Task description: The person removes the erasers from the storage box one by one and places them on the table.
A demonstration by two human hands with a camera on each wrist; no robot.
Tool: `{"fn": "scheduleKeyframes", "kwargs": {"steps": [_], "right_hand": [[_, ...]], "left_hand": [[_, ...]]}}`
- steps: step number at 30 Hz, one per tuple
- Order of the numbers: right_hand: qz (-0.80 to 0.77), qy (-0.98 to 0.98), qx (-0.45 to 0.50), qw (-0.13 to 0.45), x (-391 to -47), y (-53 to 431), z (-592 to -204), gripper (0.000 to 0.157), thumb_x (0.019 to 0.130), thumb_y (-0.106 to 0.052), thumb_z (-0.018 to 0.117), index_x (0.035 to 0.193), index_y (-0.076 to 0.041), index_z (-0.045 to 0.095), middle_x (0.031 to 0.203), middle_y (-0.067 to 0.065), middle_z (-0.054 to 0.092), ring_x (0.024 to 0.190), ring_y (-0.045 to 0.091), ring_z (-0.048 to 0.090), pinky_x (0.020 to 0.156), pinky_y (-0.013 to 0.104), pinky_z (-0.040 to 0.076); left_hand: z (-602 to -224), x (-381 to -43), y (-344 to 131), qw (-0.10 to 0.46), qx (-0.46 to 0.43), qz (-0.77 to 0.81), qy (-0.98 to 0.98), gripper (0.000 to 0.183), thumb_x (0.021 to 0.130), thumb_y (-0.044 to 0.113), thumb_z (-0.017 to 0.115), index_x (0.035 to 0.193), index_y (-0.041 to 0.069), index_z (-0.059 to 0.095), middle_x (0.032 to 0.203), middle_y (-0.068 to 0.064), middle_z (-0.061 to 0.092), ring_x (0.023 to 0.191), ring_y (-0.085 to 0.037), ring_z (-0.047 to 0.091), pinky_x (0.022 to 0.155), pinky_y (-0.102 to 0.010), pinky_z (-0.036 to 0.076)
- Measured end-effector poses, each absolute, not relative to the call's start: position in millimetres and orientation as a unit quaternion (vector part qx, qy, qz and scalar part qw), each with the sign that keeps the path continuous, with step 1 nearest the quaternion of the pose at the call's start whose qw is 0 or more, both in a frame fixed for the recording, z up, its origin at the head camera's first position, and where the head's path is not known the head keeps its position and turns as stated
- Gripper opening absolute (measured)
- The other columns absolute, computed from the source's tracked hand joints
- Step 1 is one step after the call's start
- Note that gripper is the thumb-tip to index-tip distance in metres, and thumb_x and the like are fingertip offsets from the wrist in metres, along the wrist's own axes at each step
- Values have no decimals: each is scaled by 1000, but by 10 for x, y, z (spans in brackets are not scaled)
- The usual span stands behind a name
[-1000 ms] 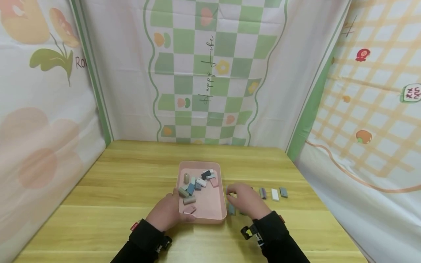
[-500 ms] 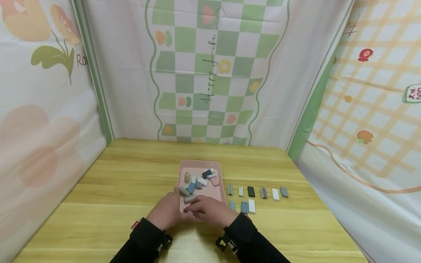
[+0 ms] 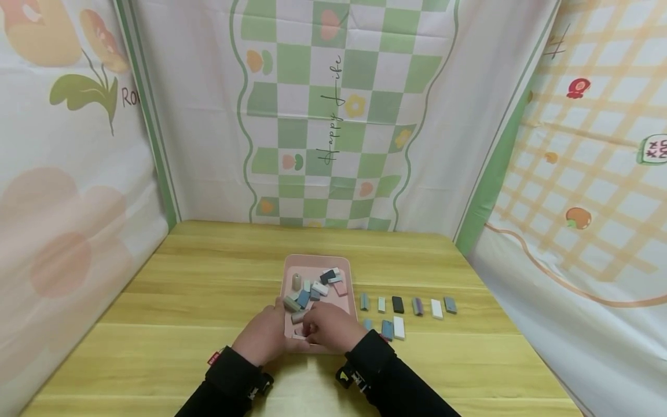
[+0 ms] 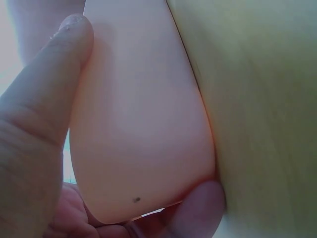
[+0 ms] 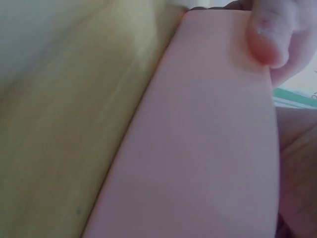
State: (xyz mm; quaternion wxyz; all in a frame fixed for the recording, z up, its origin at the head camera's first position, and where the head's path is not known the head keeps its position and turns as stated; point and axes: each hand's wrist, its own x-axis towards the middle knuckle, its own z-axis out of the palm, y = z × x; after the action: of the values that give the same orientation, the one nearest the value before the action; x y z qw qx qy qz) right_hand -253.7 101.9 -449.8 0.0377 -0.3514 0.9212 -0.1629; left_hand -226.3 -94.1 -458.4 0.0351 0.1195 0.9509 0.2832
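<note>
My left hand grips the near left corner of a shallow pink tray. In the left wrist view, the thumb lies along the rim and the fingers curl round the wall. My right hand reaches over the near part of the tray, its fingers bent down and pinching a small pinkish block, mostly hidden by them. Just beyond the fingertips lies a grey-beige cylindrical piece. The right wrist view shows mainly the tray's outer wall.
Farther up the tray lie several small pieces, including a blue block, a dark block and a pink block. Right of the tray, two rows of small blocks stand on the wooden table, among them a black block and white block.
My right hand has moved left from the blocks on the table into the tray, and its fingers have closed down near the front pinkish block. The left hand has stayed on the tray corner.
</note>
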Motion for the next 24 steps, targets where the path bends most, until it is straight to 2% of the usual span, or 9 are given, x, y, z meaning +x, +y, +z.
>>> {"fn": "scheduleKeyframes", "kwargs": {"steps": [2, 5, 10, 13, 19, 24], "right_hand": [[-158, 928, -337, 35, -2534, 1025, -4509, 11, 90, -15, 86, 84, -19, 78, 81, -10, 63, 75, 2, 49, 73, 20, 46], [-162, 923, -348, 29, -2535, 1037, -4524, 7, 92, -16, 85, 95, -20, 80, 87, -9, 65, 77, 3, 48, 73, 19, 44], [-159, 883, -440, 13, -2556, 1048, -4540, 22, 96, -9, 79, 116, -19, 83, 105, -2, 73, 91, 5, 58, 81, 13, 47], [-151, 879, -452, 21, -2565, 1052, -4546, 18, 97, -12, 79, 112, -18, 85, 104, -1, 72, 94, 5, 61, 83, 12, 48], [-140, 901, -411, 22, -2570, 1052, -4549, 3, 94, -17, 83, 96, -19, 84, 97, -7, 67, 90, 1, 55, 82, 16, 49], [-150, 909, -388, 5, -2561, 1089, -4517, 12, 92, -17, 85, 85, -20, 76, 86, -8, 60, 82, 4, 49, 75, 19, 44]], "left_hand": [[-4582, -2264, -940, 33, 119, 277, 953, 134, 72, 63, 93, 158, -19, 29, 130, -34, 65, 106, -29, 68, 85, -42, 56], [-4574, -2262, -945, 34, 119, 287, 950, 133, 72, 60, 94, 158, -19, 29, 127, -32, 67, 102, -27, 68, 84, -42, 56], [-4566, -2258, -954, 39, 124, 310, 942, 134, 71, 55, 97, 156, -22, 28, 116, -29, 70, 90, -23, 65, 78, -39, 53], [-4565, -2248, -954, 38, 125, 296, 946, 134, 71, 58, 96, 156, -22, 29, 118, -31, 69, 92, -24, 66, 78, -39, 54], [-4561, -2239, -951, 37, 121, 282, 951, 134, 72, 62, 93, 157, -20, 30, 119, -32, 68, 86, -22, 61, 74, -37, 50], [-4561, -2244, -942, 33, 121, 283, 951, 134, 72, 63, 93, 157, -19, 30, 127, -34, 66, 103, -28, 68, 85, -44, 57]]}}
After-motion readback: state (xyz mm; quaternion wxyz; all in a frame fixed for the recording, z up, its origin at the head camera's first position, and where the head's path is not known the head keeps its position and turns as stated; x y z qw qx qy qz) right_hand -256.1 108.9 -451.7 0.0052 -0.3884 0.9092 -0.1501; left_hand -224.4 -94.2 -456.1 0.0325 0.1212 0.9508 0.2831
